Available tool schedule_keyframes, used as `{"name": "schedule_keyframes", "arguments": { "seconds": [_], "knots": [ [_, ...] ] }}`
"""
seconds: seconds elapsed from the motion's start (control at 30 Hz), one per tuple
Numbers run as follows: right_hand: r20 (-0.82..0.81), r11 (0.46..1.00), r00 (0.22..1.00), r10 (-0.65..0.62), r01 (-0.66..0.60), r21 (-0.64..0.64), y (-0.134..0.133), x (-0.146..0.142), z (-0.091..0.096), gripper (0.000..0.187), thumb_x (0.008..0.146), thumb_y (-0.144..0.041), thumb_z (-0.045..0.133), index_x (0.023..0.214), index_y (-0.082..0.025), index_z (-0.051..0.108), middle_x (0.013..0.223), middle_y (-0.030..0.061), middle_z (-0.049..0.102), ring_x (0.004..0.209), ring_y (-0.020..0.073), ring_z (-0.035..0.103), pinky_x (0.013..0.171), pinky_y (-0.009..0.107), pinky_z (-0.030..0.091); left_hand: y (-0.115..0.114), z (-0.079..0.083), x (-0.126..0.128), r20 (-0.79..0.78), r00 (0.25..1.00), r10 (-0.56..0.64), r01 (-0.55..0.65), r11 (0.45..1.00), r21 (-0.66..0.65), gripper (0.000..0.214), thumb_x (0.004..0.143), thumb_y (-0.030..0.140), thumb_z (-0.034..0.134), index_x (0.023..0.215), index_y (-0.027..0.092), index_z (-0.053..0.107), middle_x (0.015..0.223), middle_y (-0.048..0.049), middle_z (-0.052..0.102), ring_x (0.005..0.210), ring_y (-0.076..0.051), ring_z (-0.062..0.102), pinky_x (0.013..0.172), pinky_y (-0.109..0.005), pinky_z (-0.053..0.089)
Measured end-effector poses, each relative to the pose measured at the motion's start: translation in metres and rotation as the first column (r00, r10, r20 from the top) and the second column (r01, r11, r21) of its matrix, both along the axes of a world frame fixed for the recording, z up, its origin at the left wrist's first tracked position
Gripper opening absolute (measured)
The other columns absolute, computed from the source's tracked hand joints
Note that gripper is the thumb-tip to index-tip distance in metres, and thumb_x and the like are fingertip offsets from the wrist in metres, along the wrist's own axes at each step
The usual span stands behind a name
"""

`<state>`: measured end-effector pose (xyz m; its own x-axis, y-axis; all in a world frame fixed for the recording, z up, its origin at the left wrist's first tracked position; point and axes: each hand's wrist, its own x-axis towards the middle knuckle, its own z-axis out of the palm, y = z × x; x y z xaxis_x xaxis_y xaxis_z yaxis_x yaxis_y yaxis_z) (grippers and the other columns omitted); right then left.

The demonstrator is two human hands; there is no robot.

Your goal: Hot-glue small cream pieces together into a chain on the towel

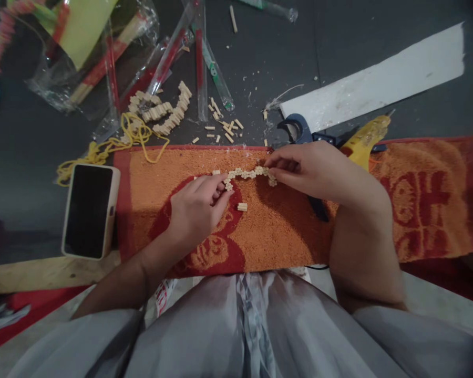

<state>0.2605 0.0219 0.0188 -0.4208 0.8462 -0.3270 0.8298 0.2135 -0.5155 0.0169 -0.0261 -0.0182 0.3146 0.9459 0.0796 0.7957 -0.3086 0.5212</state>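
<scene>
A curved chain of small pale stick pieces (250,173) spans the gap between my two hands above an orange towel (276,231). My left hand (195,205) pinches its left end between thumb and fingers. At the other end, the thumb and fingers of my right hand (319,168) close on the chain, whose tip bends downward. Below the chain lies a small bundle of short sticks (242,207). Another short piece (216,172) shows just behind my left hand. Beside my right hand are a yellow glue gun (366,139) and a blue-handled tool (295,126), partly hidden by that hand.
Loose cut sticks (228,128) and crumbs are scattered behind the towel. Longer stick chains (175,113), yellow cord (137,131) and plastic-wrapped red sticks (173,52) lie at the back left. A phone (89,210) rests at left, a white board (378,76) at back right.
</scene>
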Motion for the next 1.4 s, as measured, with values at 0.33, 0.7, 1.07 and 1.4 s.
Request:
{"name": "schedule_keyframes", "arguments": {
  "seconds": [0.33,0.7,1.07,1.4],
  "knots": [
    [0.003,1.0,1.0,0.003,-0.003,-0.013,0.0011,0.0001,0.001,0.022,0.09,-0.03,0.055,0.1,-0.023,0.074,0.091,0.0055,0.077,0.084,0.0245,0.072,0.07,0.032,0.048,0.0011,0.0003,0.0007,0.003,1.0,-0.004,0.004,1.0,0.017,0.024,0.087,0.022,0.071,0.111,0.021,0.068,0.084,0.0004,0.073,0.076,-0.014,0.068,0.074,-0.023,0.054],
    [-0.056,0.999,0.998,-0.03,0.028,-0.029,0.0005,0.0043,0.0017,0.026,0.09,-0.032,0.056,0.105,-0.021,0.074,0.091,0.0057,0.077,0.082,0.0222,0.072,0.069,0.03,0.049,0.0003,0.0015,0.0012,-0.018,1.0,-0.005,0.005,1.0,0.009,0.024,0.087,0.021,0.07,0.111,0.021,0.068,0.086,-0.0002,0.073,0.08,-0.015,0.069,0.078,-0.024,0.055],
    [-0.067,0.992,0.991,-0.115,0.11,-0.067,0.0006,0.0048,0.0007,0.015,0.085,-0.026,0.059,0.089,-0.022,0.074,0.079,0.0042,0.076,0.071,0.0215,0.071,0.064,0.032,0.049,-0.0002,0.0004,0.001,-0.023,0.999,-0.027,0.028,0.998,0.061,0.025,0.088,0.02,0.07,0.113,0.019,0.068,0.086,-0.0006,0.073,0.078,-0.014,0.069,0.075,-0.023,0.055],
    [-0.043,0.99,0.992,-0.12,0.117,-0.074,0.0011,0.0029,0.0008,0.014,0.085,-0.025,0.06,0.087,-0.022,0.073,0.076,0.0039,0.075,0.067,0.0217,0.07,0.064,0.033,0.048,0.0001,0.0007,0.0016,-0.035,0.999,-0.014,0.016,0.998,0.058,0.025,0.086,0.02,0.071,0.112,0.019,0.068,0.087,-0.0009,0.073,0.081,-0.015,0.07,0.077,-0.023,0.055]
  ]
}}
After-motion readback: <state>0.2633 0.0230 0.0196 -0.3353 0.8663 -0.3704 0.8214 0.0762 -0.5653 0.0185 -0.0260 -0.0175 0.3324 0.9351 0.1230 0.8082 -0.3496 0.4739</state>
